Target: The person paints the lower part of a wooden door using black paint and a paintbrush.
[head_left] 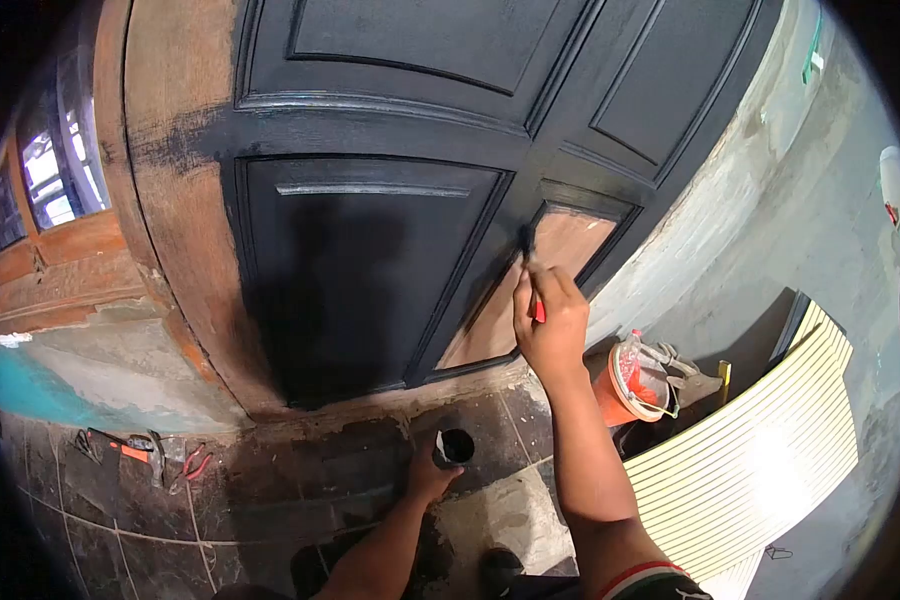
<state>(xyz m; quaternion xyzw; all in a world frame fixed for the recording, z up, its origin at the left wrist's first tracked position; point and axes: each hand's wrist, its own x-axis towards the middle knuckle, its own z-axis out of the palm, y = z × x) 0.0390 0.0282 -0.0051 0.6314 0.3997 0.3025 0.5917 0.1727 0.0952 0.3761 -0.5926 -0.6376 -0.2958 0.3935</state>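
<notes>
Up close, the fingers of the right hand are closed around a red-handled brush. Its black bristles touch the door just above them, at the top left corner of a bare wood panel.

A loaded brush worked in that corner could send a run down the raw wood beneath the fingers. The knuckles sit close to the dark moulding on their left and could smear it if that coat is wet.

Well below the fingers, the left hand is wrapped around a small can of black paint, held open-mouthed just above the floor. A tilt of that wrist would likely spill paint on the tiles.

The right arm reaches up and forward, wrist nearly straight, back of the hand toward the camera. The left arm is bent low, holding the can from the side.

Down to the right of the fingers stands an orange bucket beside a ribbed pale sheet. Far down to their left, pliers lie on the floor.
</notes>
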